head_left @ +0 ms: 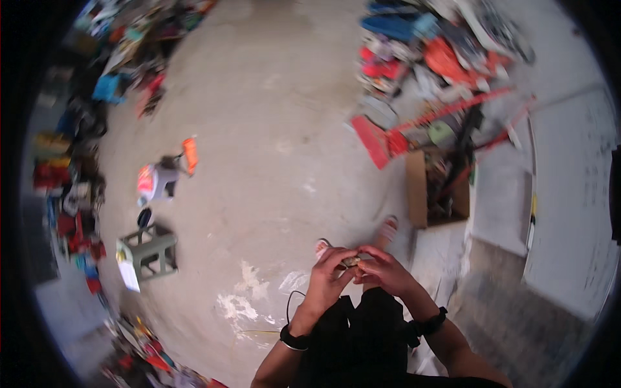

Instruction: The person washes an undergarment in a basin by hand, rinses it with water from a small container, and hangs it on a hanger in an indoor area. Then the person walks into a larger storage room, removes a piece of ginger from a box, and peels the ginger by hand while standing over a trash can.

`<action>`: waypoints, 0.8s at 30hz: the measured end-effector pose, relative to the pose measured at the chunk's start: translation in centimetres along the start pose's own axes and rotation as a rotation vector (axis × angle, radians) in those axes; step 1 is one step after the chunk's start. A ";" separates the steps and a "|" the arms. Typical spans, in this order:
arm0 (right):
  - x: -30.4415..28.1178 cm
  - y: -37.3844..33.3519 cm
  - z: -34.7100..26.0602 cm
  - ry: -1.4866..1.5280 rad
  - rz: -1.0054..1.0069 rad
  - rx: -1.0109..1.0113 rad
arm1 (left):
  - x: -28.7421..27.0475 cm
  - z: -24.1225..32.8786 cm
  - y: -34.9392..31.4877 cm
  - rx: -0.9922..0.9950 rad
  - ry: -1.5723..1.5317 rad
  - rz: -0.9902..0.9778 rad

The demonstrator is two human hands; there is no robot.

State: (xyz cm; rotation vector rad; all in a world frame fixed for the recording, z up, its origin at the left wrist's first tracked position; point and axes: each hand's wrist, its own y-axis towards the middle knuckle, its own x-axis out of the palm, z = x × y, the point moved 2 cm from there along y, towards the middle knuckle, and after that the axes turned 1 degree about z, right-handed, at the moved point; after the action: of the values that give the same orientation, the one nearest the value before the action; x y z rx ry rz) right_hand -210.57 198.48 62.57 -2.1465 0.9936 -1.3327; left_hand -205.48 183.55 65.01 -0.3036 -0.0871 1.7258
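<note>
Both my hands meet in front of my body at the lower middle of the head view. Between them is a small pale-brown object [351,261], too small and blurred to name. My left hand [328,274] closes its fingers on the object's left side. From the other side, my right hand [386,270] pinches at it with thumb and fingers. The fingers cover much of the object. Dark bands circle both my wrists.
A grey-green stool [147,251] stands at left, with a smaller pale stool [160,183] beyond it. At right are an open cardboard box [417,189] and a red long-handled broom or dustpan [371,141]. Piled clutter [446,61] lies far right; more lines the left side.
</note>
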 end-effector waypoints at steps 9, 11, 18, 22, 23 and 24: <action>18.7 2.8 0.6 -0.950 0.031 -0.660 | -13.8 2.9 -8.7 -0.004 0.044 0.418; 20.9 3.7 0.2 -1.022 -0.004 -0.740 | -15.5 3.1 -9.1 0.026 0.057 0.470; 23.9 7.7 -2.4 -1.052 -0.088 -0.759 | -20.1 4.3 -6.4 0.069 0.024 0.561; 25.4 10.7 -5.9 -0.965 -0.121 -0.744 | -23.0 5.0 -2.3 0.077 0.041 0.530; 25.8 11.7 -7.0 -0.964 -0.117 -0.738 | -23.9 5.2 -1.0 0.089 0.029 0.511; 26.2 12.7 -8.1 -0.963 -0.114 -0.731 | -24.8 5.7 0.3 0.101 0.017 0.493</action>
State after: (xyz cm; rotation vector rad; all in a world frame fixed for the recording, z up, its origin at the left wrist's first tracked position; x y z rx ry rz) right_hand -214.81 170.46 73.15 -2.8830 0.9813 0.2052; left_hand -203.57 159.86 74.16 -0.2801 0.0960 2.2072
